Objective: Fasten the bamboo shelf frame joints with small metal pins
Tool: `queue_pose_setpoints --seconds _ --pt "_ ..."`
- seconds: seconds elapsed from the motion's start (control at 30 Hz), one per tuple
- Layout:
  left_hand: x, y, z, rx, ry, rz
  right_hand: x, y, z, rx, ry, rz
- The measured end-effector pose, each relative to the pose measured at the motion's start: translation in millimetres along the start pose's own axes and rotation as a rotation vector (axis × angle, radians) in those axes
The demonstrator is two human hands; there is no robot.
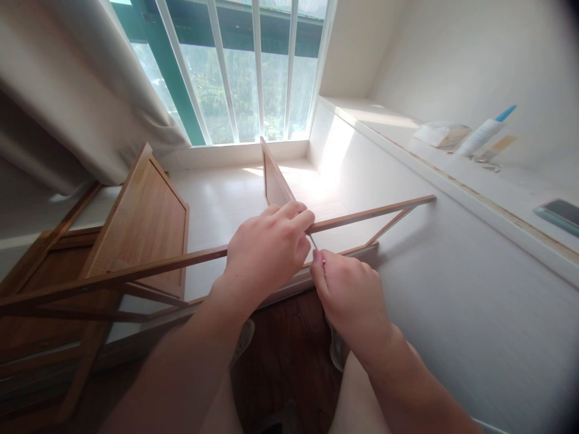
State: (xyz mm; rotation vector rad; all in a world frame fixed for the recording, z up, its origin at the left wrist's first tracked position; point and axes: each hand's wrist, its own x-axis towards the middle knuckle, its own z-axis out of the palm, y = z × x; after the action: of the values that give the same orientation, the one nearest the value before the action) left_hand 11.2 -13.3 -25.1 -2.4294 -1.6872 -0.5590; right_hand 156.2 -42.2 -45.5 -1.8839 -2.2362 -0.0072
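My left hand (269,250) is closed around a long, narrow wooden rail (375,213) of a brown frame that stretches across the view. The fingers hide the middle of the rail, where a smaller upright wooden panel (277,178) meets it from behind. In my right hand (355,289) is a thin metal hex key (313,242), pinched between thumb and curled fingers. Its shaft points up to the underside of the rail, just beside my left fingers. Whether its tip sits in a screw is hidden.
A larger wooden panel (147,220) and more wooden framing stand at left, below a curtain (81,84). Behind is a barred window (244,78). On the right ledge lie a tube with a blue nozzle (482,137), a plastic packet (441,134), small metal pieces and a phone (561,216).
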Motion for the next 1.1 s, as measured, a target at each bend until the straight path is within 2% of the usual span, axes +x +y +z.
queue_pose_setpoints --seconds 0.2,0.37,0.67,0.87,0.97,1.1 --pt "-1 1 -0.9 0.005 0.003 0.000 1 2 3 0.071 -0.025 0.001" --pt "-1 1 -2.6 -0.001 -0.005 -0.001 1 6 6 0.215 -0.012 -0.025" --pt "0 2 -2.4 -0.005 -0.012 -0.008 -1 9 33 0.987 -0.068 0.070" --pt "0 1 -2.7 0.005 -0.008 -0.001 -1 1 32 1.413 -0.167 0.172" --pt "0 1 -2.5 0.006 -0.006 -0.001 0 -1 30 1.489 -0.182 0.199" --pt "0 2 -1.9 0.002 -0.006 -0.001 -1 -2 30 1.474 -0.157 0.208"
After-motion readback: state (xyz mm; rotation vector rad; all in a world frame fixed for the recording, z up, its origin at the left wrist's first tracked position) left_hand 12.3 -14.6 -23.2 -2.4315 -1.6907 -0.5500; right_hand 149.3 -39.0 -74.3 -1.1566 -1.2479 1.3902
